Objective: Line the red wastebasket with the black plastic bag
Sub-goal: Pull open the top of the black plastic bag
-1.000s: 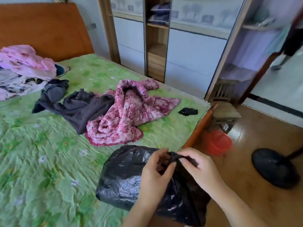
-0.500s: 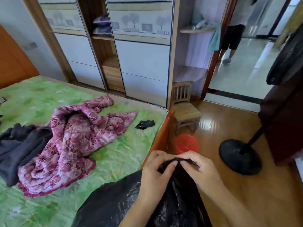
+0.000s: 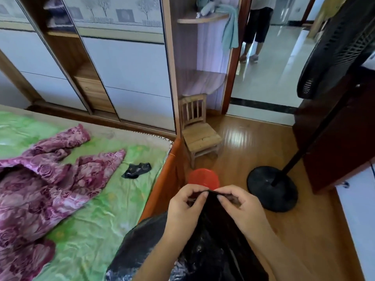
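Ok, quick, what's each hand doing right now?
Left hand: closed, pinching the top edge of the black plastic bag.
Right hand: closed, pinching the same edge.

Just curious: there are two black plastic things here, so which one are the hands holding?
The big black bag pinched at its top by both hands; the small black scrap lies untouched on the bed.

the bag [image 3: 211, 250] i pinch is glossy black, and the wastebasket [image 3: 203, 178] past my knuckles is plain bright red. the bedsheet [image 3: 97, 216] is lime green with pale flowers, the crumpled cloth [image 3: 46, 191] on it magenta with a rose print. the floor [image 3: 253, 151] is honey-brown wood, the fan base [image 3: 272, 191] matte black.
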A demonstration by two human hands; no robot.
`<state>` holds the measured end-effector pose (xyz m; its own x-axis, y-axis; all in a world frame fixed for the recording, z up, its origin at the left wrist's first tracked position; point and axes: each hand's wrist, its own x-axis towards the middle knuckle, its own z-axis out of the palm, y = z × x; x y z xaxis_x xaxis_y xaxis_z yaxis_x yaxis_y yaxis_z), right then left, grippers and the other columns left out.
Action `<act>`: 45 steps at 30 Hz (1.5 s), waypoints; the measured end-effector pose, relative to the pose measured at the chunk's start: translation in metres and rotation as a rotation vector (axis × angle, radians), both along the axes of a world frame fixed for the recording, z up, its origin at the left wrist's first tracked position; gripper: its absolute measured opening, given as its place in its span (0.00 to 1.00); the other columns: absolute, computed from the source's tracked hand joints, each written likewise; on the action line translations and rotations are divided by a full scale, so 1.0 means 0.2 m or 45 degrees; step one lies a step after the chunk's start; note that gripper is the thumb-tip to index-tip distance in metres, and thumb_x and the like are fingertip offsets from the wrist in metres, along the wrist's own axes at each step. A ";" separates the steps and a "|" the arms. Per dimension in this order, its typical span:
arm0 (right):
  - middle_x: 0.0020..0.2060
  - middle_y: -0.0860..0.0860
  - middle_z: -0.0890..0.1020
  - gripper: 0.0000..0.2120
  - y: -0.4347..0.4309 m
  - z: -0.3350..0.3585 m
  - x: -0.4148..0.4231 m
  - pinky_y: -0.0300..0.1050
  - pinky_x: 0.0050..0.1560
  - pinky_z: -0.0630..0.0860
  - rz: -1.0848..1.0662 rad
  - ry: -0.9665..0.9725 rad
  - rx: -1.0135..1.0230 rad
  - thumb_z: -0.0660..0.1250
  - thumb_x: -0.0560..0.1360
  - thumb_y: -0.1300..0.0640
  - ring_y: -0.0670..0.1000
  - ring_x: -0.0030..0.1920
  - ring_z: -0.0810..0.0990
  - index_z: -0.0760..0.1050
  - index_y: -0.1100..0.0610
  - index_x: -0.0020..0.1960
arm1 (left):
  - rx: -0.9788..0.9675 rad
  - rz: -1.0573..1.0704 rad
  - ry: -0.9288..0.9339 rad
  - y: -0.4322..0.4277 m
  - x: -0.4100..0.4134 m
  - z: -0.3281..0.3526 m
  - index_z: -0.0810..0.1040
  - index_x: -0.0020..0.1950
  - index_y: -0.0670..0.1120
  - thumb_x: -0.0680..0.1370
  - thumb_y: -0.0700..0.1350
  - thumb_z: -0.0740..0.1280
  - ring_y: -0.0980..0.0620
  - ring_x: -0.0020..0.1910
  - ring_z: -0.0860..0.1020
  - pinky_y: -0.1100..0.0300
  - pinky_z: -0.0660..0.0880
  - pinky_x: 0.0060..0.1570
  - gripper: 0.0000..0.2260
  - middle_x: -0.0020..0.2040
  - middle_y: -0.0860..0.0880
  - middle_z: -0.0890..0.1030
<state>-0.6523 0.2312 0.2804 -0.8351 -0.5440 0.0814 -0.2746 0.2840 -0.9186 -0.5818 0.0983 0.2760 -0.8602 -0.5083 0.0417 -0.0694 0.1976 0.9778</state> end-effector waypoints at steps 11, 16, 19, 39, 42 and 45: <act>0.40 0.43 0.83 0.11 -0.52 0.04 -0.99 0.30 0.41 0.74 0.080 0.021 0.087 0.67 0.72 0.64 0.39 0.42 0.80 0.79 0.47 0.45 | 0.050 0.089 0.090 -0.51 -0.98 0.00 0.79 0.39 0.61 0.74 0.40 0.67 0.63 0.38 0.78 0.70 0.73 0.38 0.14 0.39 0.62 0.82; 0.40 0.47 0.84 0.08 -0.65 -0.02 -1.28 0.36 0.44 0.77 0.121 -0.072 0.095 0.67 0.72 0.64 0.41 0.42 0.81 0.79 0.53 0.47 | 0.047 0.185 0.075 -0.66 -1.24 -0.03 0.80 0.40 0.60 0.74 0.39 0.67 0.61 0.38 0.79 0.66 0.76 0.38 0.14 0.37 0.60 0.82; 0.40 0.45 0.83 0.10 -0.71 -0.06 -1.44 0.32 0.44 0.76 0.178 -0.063 0.106 0.67 0.72 0.65 0.39 0.42 0.80 0.79 0.50 0.45 | 0.082 0.286 0.056 -0.72 -1.36 -0.06 0.80 0.39 0.59 0.74 0.37 0.67 0.60 0.37 0.79 0.67 0.75 0.38 0.15 0.35 0.60 0.82; 0.38 0.44 0.81 0.07 -1.35 -0.12 -2.00 0.23 0.43 0.68 1.053 0.220 0.098 0.69 0.70 0.66 0.36 0.43 0.77 0.79 0.54 0.43 | 0.044 1.427 0.077 -0.87 -1.50 -0.04 0.79 0.36 0.57 0.75 0.39 0.66 0.63 0.29 0.74 0.69 0.70 0.30 0.13 0.30 0.61 0.79; 0.41 0.47 0.83 0.09 -1.46 -0.10 -1.91 0.24 0.45 0.69 1.141 0.205 0.086 0.68 0.69 0.68 0.38 0.45 0.78 0.80 0.56 0.45 | 0.030 1.466 0.084 -0.94 -1.40 -0.05 0.79 0.37 0.59 0.75 0.38 0.66 0.62 0.31 0.75 0.69 0.72 0.31 0.15 0.32 0.61 0.80; 0.42 0.47 0.82 0.10 -1.57 -0.06 -1.80 0.22 0.47 0.67 1.270 0.236 0.064 0.68 0.69 0.69 0.34 0.47 0.77 0.80 0.57 0.46 | 0.027 1.575 0.118 -0.97 -1.28 -0.06 0.78 0.37 0.56 0.75 0.37 0.65 0.62 0.30 0.75 0.70 0.71 0.30 0.14 0.32 0.59 0.80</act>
